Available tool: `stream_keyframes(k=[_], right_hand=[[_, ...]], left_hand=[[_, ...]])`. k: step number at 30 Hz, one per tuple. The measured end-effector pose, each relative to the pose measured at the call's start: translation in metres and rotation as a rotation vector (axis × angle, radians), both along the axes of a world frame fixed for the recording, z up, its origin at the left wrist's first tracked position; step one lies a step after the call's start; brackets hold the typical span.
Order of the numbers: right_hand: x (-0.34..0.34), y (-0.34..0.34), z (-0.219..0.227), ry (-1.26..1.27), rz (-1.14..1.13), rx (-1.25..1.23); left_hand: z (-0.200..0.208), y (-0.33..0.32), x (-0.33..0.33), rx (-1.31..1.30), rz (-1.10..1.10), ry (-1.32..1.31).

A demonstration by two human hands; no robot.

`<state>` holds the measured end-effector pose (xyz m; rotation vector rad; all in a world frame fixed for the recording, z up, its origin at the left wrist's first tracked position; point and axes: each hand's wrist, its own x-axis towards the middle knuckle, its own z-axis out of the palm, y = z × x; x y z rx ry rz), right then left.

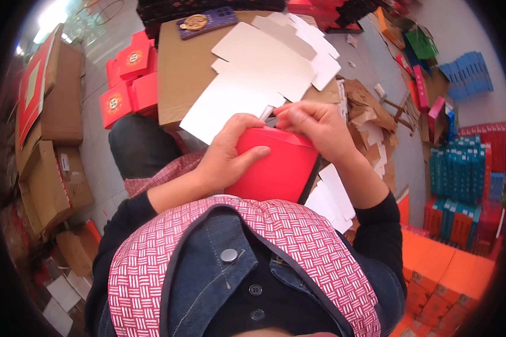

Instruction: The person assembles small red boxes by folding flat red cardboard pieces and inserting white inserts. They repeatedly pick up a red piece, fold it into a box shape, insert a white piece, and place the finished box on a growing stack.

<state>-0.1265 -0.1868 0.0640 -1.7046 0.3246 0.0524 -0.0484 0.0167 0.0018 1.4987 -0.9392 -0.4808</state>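
Note:
Against my apron I have a red cardboard box (278,174), partly folded, with its smooth red face toward me. My left hand (224,157) is closed round its left side, the thumb lying over the red face. At the far edge my right hand (319,128) is pinched, its fingertips by a small white-sided flap (266,113); the bent fingers hide exactly what they grip. Just beyond the hands, flat white die-cut card blanks (264,64) overlap in a loose pile on a brown cardboard carton (173,92).
A patterned phone (208,23) lies on the carton's far end. Finished red boxes (132,78) sit to its left. Crumpled brown paper (365,106) and white card pieces (331,199) lie at right. Teal boxes (458,168) and orange boxes (444,269) are stacked farther right; open cartons (53,180) stand left.

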Motion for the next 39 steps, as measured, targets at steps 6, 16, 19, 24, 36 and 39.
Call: stream_keyframes(k=[6,16,19,24,36,39], right_hand=[[-0.055,-0.017,-0.025,-0.008,-0.173,0.452],[-0.055,0.002,-0.029,0.118,-0.359,0.436],[-0.055,0.004,-0.029,0.158,-0.366,0.441],[-0.046,0.004,-0.027,0.21,-0.36,0.35],[-0.087,-0.009,-0.055,0.096,-0.568,0.217],[-0.098,0.01,-0.062,-0.108,-0.765,0.424]], left_hand=[[-0.002,0.001,-0.001,0.014,-0.006,0.027],[0.017,-0.013,0.009,0.17,-0.092,-0.463],[0.023,-0.017,0.017,0.301,-0.157,-0.315],[0.019,-0.025,0.024,0.311,-0.224,-0.24],[0.005,-0.073,-0.02,0.219,-0.133,-0.45],[0.007,-0.074,-0.02,0.238,-0.121,-0.441]])
